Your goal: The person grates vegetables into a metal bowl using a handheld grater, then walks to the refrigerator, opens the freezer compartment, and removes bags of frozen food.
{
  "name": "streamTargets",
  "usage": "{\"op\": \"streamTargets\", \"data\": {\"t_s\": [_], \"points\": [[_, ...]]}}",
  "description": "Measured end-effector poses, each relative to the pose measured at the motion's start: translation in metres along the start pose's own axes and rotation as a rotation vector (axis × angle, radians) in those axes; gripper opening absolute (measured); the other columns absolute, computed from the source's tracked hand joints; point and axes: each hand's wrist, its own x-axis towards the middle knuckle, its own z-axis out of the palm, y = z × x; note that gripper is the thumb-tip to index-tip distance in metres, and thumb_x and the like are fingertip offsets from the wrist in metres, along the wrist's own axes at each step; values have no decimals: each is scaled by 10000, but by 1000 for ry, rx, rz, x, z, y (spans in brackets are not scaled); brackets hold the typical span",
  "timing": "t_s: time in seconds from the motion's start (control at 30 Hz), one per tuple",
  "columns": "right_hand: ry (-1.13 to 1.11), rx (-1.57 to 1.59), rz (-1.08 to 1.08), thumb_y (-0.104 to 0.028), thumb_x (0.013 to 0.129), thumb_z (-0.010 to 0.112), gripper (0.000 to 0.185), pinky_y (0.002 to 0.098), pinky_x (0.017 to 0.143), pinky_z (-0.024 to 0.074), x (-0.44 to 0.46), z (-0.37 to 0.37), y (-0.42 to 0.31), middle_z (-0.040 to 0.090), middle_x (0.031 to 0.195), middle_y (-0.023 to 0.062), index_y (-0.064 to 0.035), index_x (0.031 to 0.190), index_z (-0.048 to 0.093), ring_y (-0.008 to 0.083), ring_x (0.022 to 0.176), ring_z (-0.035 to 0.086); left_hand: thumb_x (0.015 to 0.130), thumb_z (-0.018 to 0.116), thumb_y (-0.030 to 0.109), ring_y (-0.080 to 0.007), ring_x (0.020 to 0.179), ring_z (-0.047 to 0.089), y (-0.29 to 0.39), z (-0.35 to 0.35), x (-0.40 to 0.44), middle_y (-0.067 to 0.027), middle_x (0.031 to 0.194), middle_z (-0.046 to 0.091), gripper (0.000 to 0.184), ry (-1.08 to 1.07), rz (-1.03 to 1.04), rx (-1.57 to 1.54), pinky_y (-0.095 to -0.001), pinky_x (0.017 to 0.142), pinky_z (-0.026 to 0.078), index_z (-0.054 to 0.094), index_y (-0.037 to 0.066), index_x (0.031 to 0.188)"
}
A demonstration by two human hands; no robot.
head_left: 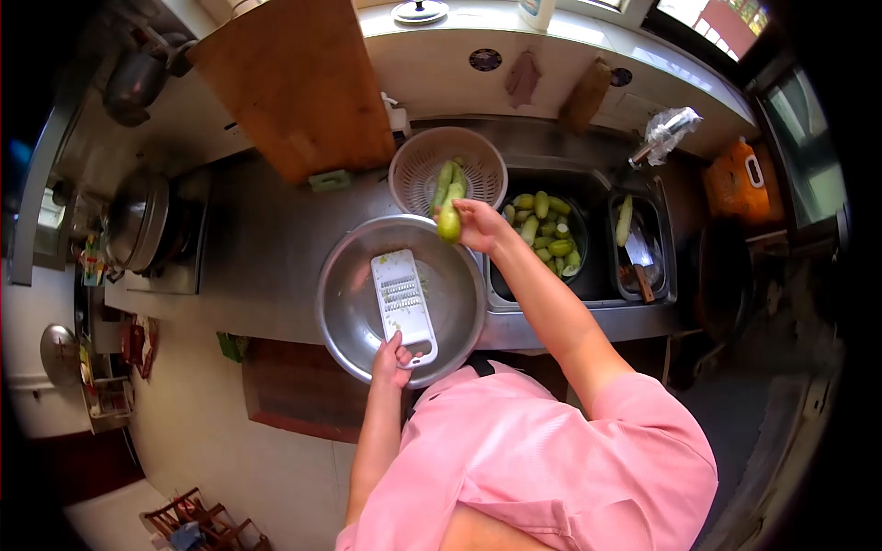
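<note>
A white grater [401, 294] lies slanted inside a large steel bowl [344, 317], with small green shreds on and beside it. My left hand [392, 361] grips the grater's handle end at the bowl's near rim. My right hand [480, 226] is closed on a green cucumber [449, 220], held above the bowl's far right rim. Behind it, more green cucumber [442, 184] shows in a pale plastic colander [411, 174]. Many short cucumbers [542, 202] fill a round container in the sink, right of my right hand.
A small basin [669, 275] at the sink's right holds a long cucumber [625, 220] and a wooden-handled knife [643, 283]. The faucet [663, 136] is wrapped in plastic. A large wooden board [294, 92] leans behind the counter. Pots [138, 220] stand on the left.
</note>
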Motion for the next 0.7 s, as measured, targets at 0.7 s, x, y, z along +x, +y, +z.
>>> {"op": "streamTargets", "data": {"t_s": [0.7], "points": [[962,-1845,-495,-122,755,523,432,469,835,407,-38,-252,-33,441,1199,162,-128,1185,479,280,1065,471,886,472,179,-77,397,256,5,11,-14,58,500,264,85,42,8,58,-360,582,452,444,121,941]]}}
